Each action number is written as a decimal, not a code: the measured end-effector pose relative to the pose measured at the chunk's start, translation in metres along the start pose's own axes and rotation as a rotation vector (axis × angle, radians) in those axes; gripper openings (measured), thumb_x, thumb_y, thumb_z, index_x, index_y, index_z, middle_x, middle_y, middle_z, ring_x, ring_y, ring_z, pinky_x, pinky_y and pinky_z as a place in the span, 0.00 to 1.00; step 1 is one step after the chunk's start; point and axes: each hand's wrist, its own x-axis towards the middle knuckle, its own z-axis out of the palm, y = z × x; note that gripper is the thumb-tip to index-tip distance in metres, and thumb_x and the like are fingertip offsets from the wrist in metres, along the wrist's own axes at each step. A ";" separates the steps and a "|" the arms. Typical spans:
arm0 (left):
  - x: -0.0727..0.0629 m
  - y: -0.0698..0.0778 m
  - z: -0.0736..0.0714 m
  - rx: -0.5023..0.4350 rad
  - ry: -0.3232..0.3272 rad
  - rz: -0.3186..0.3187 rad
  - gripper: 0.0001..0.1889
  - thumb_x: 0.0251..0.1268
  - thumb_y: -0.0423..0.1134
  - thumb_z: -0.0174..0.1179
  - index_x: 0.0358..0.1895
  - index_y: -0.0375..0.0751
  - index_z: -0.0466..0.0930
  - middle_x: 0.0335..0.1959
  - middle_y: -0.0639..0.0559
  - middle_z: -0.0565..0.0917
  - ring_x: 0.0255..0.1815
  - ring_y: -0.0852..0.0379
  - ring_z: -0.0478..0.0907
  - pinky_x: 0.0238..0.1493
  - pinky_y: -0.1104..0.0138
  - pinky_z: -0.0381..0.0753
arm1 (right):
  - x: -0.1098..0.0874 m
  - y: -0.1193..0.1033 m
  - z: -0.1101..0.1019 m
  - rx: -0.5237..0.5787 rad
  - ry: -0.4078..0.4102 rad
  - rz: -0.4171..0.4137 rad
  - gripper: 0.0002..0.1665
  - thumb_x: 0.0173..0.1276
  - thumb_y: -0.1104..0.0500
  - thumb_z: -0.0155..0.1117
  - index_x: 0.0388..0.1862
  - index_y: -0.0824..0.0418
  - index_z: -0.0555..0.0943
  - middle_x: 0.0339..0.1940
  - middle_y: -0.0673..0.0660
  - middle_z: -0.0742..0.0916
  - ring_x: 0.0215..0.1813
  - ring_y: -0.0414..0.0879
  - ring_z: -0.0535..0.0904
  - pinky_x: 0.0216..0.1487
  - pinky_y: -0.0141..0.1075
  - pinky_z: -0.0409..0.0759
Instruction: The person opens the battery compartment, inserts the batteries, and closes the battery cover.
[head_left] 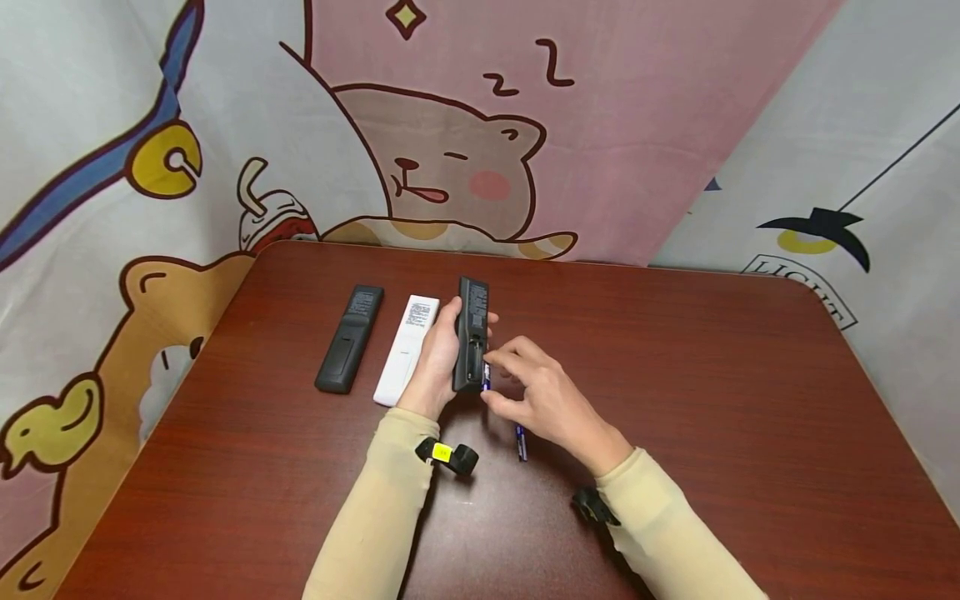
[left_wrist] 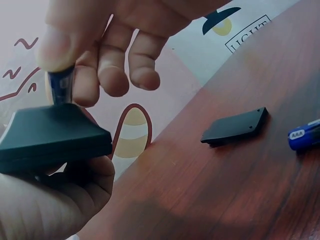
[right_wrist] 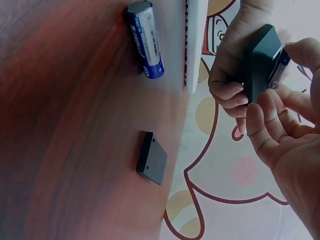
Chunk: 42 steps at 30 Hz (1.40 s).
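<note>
My left hand [head_left: 433, 362] grips a black remote control [head_left: 473, 312] above the table, its back turned up and its battery compartment uncovered. Between the thumb and fingers of my right hand [head_left: 551, 396] is a blue AAA battery [right_wrist: 279, 69], pinched right at the compartment. In the left wrist view this battery [left_wrist: 61, 86] stands tilted up from the remote, partly covered by the thumb. A second blue battery [head_left: 521, 443] lies on the table below the right hand. The black battery cover [left_wrist: 235, 126] rests on the table too, hidden in the head view.
To the left of the held remote, a white remote [head_left: 405, 354] and a dark grey remote [head_left: 349, 339] lie face down on the brown table [head_left: 712, 400]. A cartoon-printed cloth [head_left: 637, 125] hangs behind the table's far edge.
</note>
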 end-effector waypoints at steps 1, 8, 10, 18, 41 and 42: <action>0.000 0.000 0.000 0.006 -0.001 0.000 0.31 0.86 0.53 0.31 0.68 0.33 0.73 0.45 0.46 0.79 0.45 0.51 0.73 0.33 0.67 0.78 | 0.000 0.000 0.000 0.003 -0.003 -0.001 0.23 0.59 0.64 0.78 0.54 0.67 0.85 0.45 0.56 0.83 0.42 0.49 0.82 0.43 0.39 0.83; -0.001 0.000 0.002 0.044 -0.001 0.008 0.30 0.86 0.52 0.33 0.72 0.35 0.70 0.50 0.44 0.81 0.48 0.48 0.74 0.33 0.68 0.77 | 0.003 0.001 0.003 0.012 -0.006 -0.030 0.23 0.60 0.64 0.77 0.54 0.68 0.85 0.44 0.58 0.83 0.42 0.47 0.81 0.43 0.39 0.82; -0.001 0.000 0.002 0.047 0.000 0.007 0.29 0.86 0.52 0.33 0.72 0.36 0.70 0.50 0.44 0.81 0.48 0.48 0.74 0.33 0.68 0.77 | 0.003 0.002 0.003 0.015 -0.006 -0.037 0.22 0.59 0.64 0.77 0.53 0.69 0.85 0.44 0.58 0.83 0.41 0.48 0.81 0.42 0.38 0.82; -0.003 0.000 0.005 0.031 -0.011 -0.011 0.30 0.85 0.53 0.35 0.72 0.33 0.69 0.50 0.45 0.81 0.47 0.50 0.74 0.35 0.68 0.77 | 0.005 0.003 0.001 0.019 -0.026 -0.016 0.20 0.61 0.61 0.77 0.51 0.69 0.87 0.43 0.59 0.84 0.42 0.52 0.83 0.42 0.40 0.83; -0.003 -0.003 0.007 0.025 -0.024 -0.011 0.30 0.85 0.53 0.34 0.69 0.32 0.72 0.48 0.40 0.79 0.40 0.56 0.75 0.33 0.68 0.79 | 0.003 0.004 0.005 -0.022 0.054 0.004 0.20 0.61 0.61 0.77 0.51 0.69 0.88 0.39 0.58 0.84 0.34 0.44 0.78 0.33 0.34 0.78; -0.002 -0.003 0.007 0.026 -0.023 -0.009 0.29 0.85 0.52 0.34 0.68 0.32 0.72 0.48 0.39 0.79 0.40 0.56 0.76 0.32 0.68 0.79 | 0.003 0.004 0.005 -0.019 0.060 0.008 0.20 0.61 0.62 0.77 0.51 0.68 0.88 0.39 0.58 0.84 0.34 0.44 0.78 0.33 0.34 0.78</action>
